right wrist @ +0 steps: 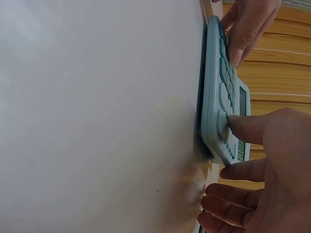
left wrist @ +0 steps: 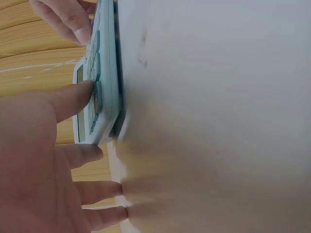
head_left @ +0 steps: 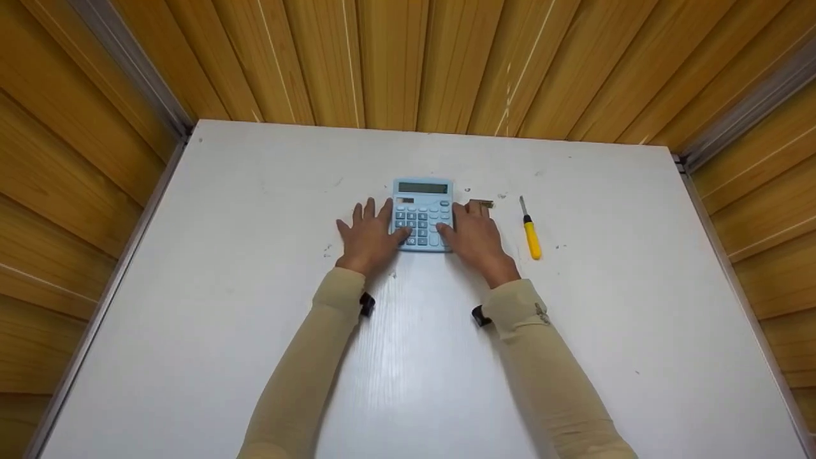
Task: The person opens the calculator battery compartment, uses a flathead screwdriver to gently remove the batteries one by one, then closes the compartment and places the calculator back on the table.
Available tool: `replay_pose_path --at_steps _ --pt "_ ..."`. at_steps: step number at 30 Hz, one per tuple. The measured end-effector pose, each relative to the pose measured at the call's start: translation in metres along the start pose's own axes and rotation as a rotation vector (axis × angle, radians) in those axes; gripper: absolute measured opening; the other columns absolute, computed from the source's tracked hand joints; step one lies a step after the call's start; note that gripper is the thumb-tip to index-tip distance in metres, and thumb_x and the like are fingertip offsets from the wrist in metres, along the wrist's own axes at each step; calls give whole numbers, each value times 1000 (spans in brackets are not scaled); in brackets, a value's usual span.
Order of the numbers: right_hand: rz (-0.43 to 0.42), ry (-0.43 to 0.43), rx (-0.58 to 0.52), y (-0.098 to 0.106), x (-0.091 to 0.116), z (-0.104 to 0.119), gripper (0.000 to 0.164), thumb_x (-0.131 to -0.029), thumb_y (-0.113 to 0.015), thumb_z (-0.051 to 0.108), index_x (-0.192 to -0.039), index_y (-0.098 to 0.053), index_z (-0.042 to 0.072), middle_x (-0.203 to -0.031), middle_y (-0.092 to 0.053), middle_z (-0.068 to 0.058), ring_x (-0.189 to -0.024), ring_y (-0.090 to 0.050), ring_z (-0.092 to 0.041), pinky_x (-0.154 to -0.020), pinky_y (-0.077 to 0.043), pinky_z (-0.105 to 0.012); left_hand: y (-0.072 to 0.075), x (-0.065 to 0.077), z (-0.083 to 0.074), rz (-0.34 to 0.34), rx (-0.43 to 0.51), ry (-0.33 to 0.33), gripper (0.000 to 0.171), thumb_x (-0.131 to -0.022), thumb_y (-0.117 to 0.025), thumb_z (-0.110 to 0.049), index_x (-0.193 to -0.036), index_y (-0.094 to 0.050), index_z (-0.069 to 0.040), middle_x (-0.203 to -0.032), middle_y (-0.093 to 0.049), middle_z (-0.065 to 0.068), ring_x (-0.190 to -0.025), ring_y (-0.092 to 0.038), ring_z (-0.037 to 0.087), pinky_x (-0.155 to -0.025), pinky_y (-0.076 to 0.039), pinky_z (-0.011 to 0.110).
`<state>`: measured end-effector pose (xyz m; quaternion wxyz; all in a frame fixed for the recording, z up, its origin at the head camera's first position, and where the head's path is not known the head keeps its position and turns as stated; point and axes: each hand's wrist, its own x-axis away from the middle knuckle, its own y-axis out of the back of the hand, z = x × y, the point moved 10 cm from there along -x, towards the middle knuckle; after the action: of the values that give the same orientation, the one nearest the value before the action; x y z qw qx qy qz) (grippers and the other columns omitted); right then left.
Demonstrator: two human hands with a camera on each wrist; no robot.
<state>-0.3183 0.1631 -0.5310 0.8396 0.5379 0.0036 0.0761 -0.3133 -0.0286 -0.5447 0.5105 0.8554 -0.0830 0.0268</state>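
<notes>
A light-blue calculator [head_left: 422, 215] lies face up on the white table, its display [head_left: 423, 188] toward the far side. At its left edge my left hand [head_left: 371, 239] holds it, thumb on the lower keys and index finger against the side. The other fingers of that hand spread out to the table. My right hand [head_left: 475, 237] grips the right edge likewise, its thumb on the keys near the right side and its index finger along the edge. Both thumbs also show in the wrist views, resting on the keys of the calculator [left wrist: 108, 73].
A screwdriver [head_left: 531, 236] with a yellow-and-black handle lies right of my right hand. Beyond that hand's fingertips is a small brownish object [head_left: 486, 204], partly hidden, its kind unclear. A tiny dark piece [head_left: 467, 189] lies near the calculator. Wooden panels [head_left: 395, 64] border the table.
</notes>
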Motion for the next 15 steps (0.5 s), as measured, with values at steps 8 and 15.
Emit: replay_pose_path --at_steps 8,15 --pt "20 -22 -44 -1 -1 -2 65 -109 -60 39 -156 -48 -4 -150 -46 -25 -128 -48 -36 -114 -42 -50 3 1 2 -6 30 12 81 -106 -52 -62 -168 -34 -12 -172 -25 22 -160 -16 44 -120 -9 76" --pt "-32 -45 -79 13 -5 -9 61 -110 -58 36 -155 -47 -4 -154 -46 -28 -135 -50 -40 -116 -43 -53 13 -6 -5 -14 -48 -3 82 -106 -50 -64 -167 -35 -10 -171 -28 23 -159 -20 44 -120 -12 76"
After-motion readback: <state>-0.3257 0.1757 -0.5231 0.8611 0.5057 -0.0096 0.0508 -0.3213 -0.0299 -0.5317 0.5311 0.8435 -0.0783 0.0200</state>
